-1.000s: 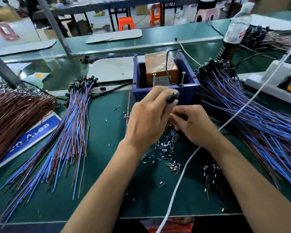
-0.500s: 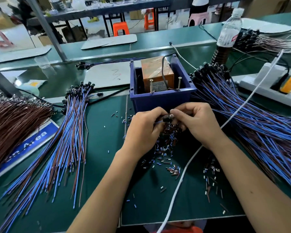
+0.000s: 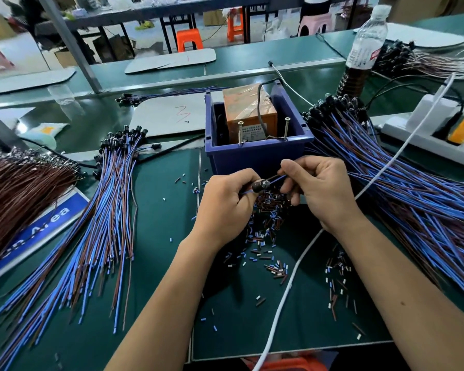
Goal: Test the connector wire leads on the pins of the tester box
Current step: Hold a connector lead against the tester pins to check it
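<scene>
Mid-bench, just short of the tester box: left hand (image 3: 225,207) gripping the black connector (image 3: 260,185), right hand (image 3: 322,191) pinching its blue leads (image 3: 277,179). Step in hand, seemingly: readying leads. Next, at 12 o'clock: bare ends onto the two upright pins (image 3: 240,132) in the blue tester box (image 3: 257,153).

Black connector (image 3: 260,185) with blue leads (image 3: 277,179), below blue tester box's (image 3: 257,156) 2 upright pins (image 3: 240,132).

You worked under bright, even overhead light. Your forearms cast soft shadows on the green mat (image 3: 150,236), and glare streaked the glossy bench top (image 3: 239,62) at its far edge. Wide-angle distortion bent the edges; the background looked soft.
</scene>
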`<control>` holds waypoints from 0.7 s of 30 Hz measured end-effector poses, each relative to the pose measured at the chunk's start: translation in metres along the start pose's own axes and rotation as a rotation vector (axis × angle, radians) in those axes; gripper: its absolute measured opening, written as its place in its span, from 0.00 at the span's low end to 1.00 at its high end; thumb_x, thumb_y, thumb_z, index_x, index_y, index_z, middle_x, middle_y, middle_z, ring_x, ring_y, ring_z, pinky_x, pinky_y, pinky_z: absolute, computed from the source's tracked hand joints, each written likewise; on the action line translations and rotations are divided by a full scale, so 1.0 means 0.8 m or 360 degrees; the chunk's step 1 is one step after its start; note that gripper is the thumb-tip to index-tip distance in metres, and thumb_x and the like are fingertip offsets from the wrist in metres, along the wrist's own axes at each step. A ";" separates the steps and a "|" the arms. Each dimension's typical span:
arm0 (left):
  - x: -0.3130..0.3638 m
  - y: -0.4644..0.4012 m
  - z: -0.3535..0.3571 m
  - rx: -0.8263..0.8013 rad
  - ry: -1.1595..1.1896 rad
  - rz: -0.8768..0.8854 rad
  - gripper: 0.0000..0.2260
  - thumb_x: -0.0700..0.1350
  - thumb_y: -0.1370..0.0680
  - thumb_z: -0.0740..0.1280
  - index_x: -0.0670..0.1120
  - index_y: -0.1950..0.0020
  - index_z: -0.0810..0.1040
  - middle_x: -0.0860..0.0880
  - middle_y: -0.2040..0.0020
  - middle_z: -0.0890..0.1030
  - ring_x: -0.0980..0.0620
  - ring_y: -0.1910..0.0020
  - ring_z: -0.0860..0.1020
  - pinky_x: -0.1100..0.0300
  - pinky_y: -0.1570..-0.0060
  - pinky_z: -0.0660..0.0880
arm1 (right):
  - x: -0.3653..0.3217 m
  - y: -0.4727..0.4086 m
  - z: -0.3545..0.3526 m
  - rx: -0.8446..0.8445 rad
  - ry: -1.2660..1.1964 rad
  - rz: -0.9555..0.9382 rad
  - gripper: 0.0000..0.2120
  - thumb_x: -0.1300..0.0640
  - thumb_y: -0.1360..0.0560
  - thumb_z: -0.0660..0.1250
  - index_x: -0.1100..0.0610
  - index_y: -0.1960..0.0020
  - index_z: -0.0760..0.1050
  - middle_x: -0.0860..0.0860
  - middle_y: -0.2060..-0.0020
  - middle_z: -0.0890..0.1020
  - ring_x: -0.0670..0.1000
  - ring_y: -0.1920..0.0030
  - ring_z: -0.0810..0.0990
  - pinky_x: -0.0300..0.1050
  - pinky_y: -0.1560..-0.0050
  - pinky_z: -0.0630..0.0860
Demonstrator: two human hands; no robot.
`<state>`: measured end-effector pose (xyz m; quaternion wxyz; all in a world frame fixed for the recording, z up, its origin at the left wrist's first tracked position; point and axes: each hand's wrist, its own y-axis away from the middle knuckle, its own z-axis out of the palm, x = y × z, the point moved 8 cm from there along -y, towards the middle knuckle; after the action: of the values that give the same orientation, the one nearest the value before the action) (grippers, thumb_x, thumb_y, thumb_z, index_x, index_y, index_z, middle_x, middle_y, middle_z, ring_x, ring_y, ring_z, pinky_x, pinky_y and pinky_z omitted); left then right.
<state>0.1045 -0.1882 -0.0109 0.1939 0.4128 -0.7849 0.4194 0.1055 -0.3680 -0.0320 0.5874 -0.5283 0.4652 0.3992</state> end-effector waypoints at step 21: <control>-0.005 0.002 -0.003 -0.0043 0.0132 -0.0098 0.10 0.33 0.21 0.68 0.44 0.62 0.79 0.54 0.72 0.70 0.56 0.71 0.65 0.59 0.70 0.63 | -0.015 0.003 -0.002 -0.0115 0.0313 -0.0160 0.19 0.39 0.23 0.71 0.53 0.63 0.79 0.53 0.75 0.79 0.49 0.79 0.73 0.37 0.75 0.70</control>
<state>0.1052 -0.1836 -0.0133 0.2446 0.4164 -0.7687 0.4193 0.0999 -0.3688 -0.0213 0.5388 -0.6085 0.4787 0.3321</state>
